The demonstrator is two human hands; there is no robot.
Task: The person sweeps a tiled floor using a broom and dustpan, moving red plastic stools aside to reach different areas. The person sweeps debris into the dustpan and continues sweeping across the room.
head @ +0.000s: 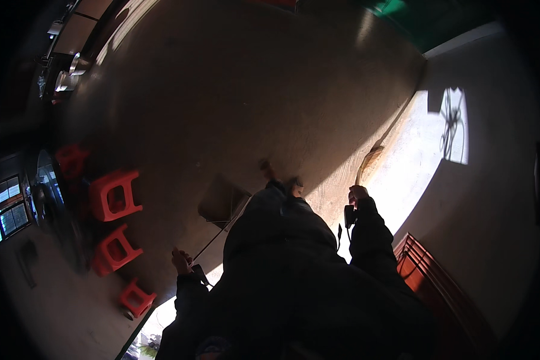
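Observation:
Low at the left, my left hand (pixel 181 261) is closed on a thin, long handle (pixel 210 240). The handle runs up and right to a dark dustpan (pixel 220 200) beside my legs, its details lost in shadow. To the right of my legs, my right hand (pixel 358 193) grips the thin handle of what looks like a broom. The tan broom head (pixel 372 157) lies just beyond that hand, at the border of sun and shade on the floor. A small black device with a cable sits at each wrist.
Several red plastic stools (pixel 116 194) stand along the left. Dark round furniture (pixel 49 193) is near the window. A reddish slatted wooden piece (pixel 427 274) stands lower right by the wall (pixel 486 189). Metal pots (pixel 67 81) are at upper left; a sunlit doorway opens at lower left.

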